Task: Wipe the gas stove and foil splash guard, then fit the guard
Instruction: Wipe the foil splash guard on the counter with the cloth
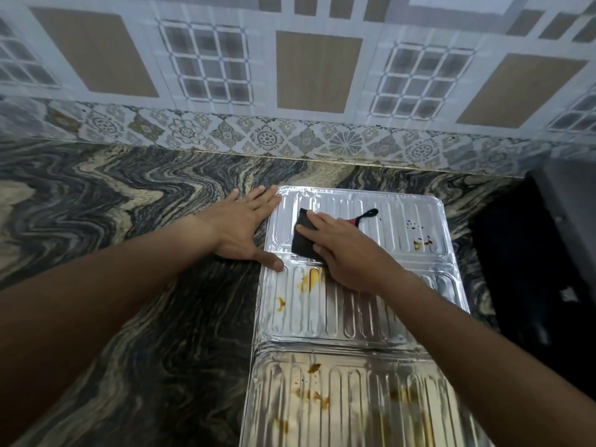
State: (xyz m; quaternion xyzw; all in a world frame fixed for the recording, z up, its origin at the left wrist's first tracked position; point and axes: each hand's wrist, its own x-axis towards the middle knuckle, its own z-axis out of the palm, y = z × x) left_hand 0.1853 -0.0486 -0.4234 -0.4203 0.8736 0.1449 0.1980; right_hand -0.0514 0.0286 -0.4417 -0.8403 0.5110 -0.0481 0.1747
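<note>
Foil splash guard (403, 221) lies flat on the marbled counter (129, 221), long axis running from near to far, and its near end is cut off by the frame's lower edge. My left hand (245, 230) is spread flat at its left rim, fingers straight, thumb and fingertips touching the foil. My right hand (345, 250) presses a black cloth (304, 237) onto the far panel with flat fingers (no curl round it). Most of the cloth hides under that hand. Orange-brown stains dot the panels. At the far right, a dark shape (532, 253) is too blurred to make out.
</note>
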